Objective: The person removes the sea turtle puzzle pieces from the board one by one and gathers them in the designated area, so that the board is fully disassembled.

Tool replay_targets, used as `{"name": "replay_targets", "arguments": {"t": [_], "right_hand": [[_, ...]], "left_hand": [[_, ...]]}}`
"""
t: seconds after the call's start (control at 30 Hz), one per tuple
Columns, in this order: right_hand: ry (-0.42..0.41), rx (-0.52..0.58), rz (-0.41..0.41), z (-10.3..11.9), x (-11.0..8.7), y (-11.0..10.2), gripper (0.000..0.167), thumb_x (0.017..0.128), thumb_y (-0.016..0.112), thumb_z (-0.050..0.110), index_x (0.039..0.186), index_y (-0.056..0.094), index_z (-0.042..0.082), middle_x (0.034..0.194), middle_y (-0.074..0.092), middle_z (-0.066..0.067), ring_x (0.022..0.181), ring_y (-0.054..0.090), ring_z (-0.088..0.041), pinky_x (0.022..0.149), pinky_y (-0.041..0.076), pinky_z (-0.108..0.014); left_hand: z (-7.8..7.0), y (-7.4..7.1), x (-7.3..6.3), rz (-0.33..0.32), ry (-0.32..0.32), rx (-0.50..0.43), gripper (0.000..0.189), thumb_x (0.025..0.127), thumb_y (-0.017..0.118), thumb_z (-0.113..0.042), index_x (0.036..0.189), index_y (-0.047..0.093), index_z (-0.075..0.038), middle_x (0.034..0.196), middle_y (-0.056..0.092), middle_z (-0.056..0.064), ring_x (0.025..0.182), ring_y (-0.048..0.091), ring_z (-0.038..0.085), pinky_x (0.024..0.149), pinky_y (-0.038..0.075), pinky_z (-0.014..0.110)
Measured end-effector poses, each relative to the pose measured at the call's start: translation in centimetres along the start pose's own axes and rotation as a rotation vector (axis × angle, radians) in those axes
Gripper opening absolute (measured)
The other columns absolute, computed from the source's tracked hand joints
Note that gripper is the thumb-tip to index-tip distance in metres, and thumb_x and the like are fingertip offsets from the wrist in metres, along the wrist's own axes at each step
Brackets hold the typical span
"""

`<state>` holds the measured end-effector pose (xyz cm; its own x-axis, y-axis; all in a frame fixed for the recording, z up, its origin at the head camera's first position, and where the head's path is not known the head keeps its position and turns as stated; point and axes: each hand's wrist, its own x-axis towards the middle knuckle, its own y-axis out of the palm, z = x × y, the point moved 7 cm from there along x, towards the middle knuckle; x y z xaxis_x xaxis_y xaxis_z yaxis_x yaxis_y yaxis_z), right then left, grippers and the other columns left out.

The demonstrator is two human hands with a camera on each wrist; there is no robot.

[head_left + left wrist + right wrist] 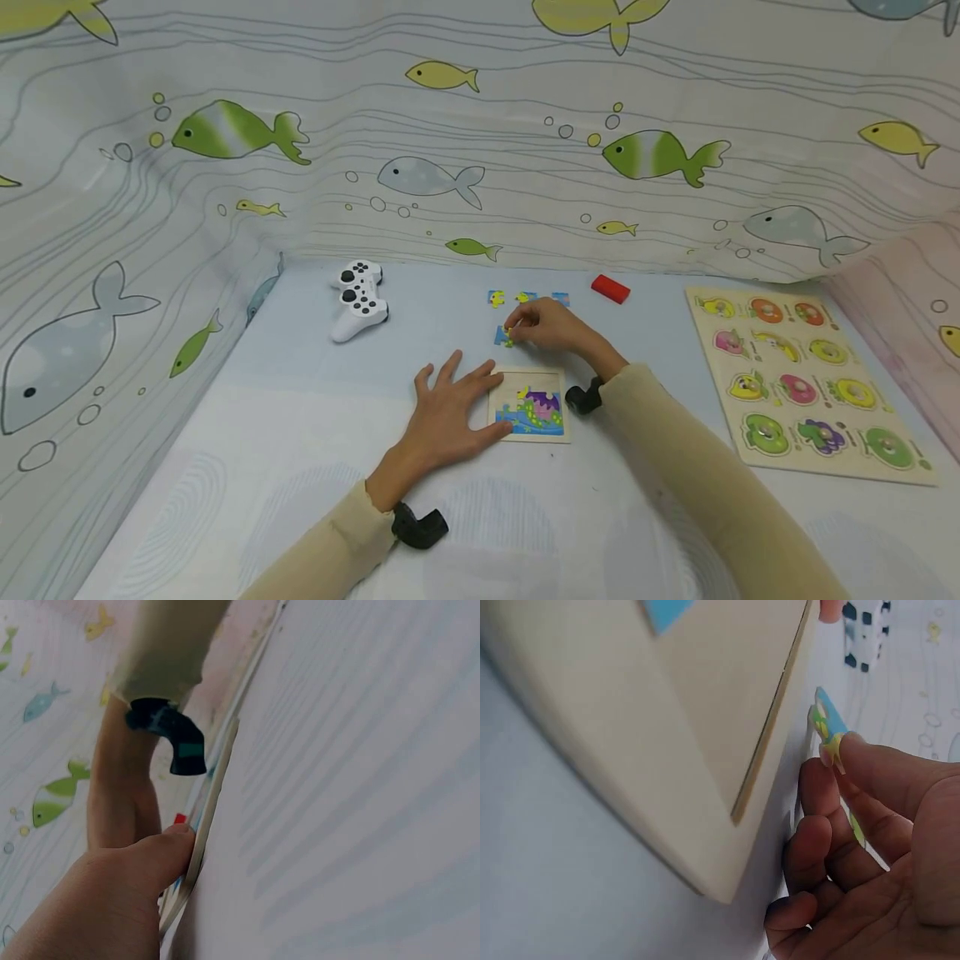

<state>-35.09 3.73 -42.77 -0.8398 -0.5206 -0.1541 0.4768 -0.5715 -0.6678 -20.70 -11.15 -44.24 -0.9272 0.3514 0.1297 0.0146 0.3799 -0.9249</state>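
A square wooden jigsaw tray (546, 382), partly filled with blue, purple and green pieces, lies in front of the person. The left hand (446, 417) rests at its left side with fingers spread. Its thumb (169, 851) lies on the tray's edge in the left wrist view. Beyond the tray, the right hand (551, 325) pinches a blue, green and yellow jigsaw piece (831, 729) between thumb and index finger, the other fingers curled below. More loose jigsaw pieces (496, 298) lie in a row just past the right hand, partly hidden by it.
A white game controller (360, 302) lies at the back left. Near the back stands a red block (611, 289). On the right lies a wooden fruit puzzle board (738, 425) with several knobbed pieces. A fish-patterned curtain (525, 225) closes off the far side.
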Motion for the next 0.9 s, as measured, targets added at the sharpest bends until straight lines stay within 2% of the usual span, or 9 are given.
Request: {"name": "replay_targets", "arguments": {"t": [0.2, 0.37, 0.9], "right_hand": [[-0.002, -0.037, 0.008, 0.2, 0.2, 0.3, 0.025, 0.09, 0.077, 0.026, 0.111, 0.074, 0.013, 0.095, 0.069, -0.004, 0.085, 0.057, -0.017, 0.074, 0.047, -0.026], [-0.009, -0.065, 0.011, 0.7, 0.2, 0.6, 0.028, 0.087, 0.081, 0.024, 0.11, 0.073, 0.01, 0.088, 0.066, -0.004, 0.078, 0.055, -0.015, 0.069, 0.045, -0.024], [-0.02, -0.095, -0.017, 0.8, 0.4, 0.4, 0.026, 0.087, 0.082, 0.025, 0.104, 0.072, 0.009, 0.085, 0.064, -0.004, 0.075, 0.054, -0.016, 0.067, 0.043, -0.025]], "left_hand": [[-0.1, -0.1, 0.0, 0.005, 0.004, -0.004, 0.072, 0.087, 0.06, -0.067, 0.149, 0.054, -0.03, 0.16, 0.045, -0.008, 0.156, 0.023, 0.039, 0.115, 0.008, 0.07], [0.0, -0.1, 0.0, 0.004, 0.005, 0.005, 0.072, 0.087, 0.06, -0.067, 0.149, 0.054, -0.03, 0.16, 0.045, -0.008, 0.156, 0.023, 0.039, 0.115, 0.008, 0.07], [0.0, 0.0, -0.1, -0.001, 0.001, 0.014, 0.072, 0.087, 0.059, -0.068, 0.148, 0.055, -0.03, 0.159, 0.046, -0.009, 0.156, 0.024, 0.038, 0.115, 0.01, 0.069]]}}
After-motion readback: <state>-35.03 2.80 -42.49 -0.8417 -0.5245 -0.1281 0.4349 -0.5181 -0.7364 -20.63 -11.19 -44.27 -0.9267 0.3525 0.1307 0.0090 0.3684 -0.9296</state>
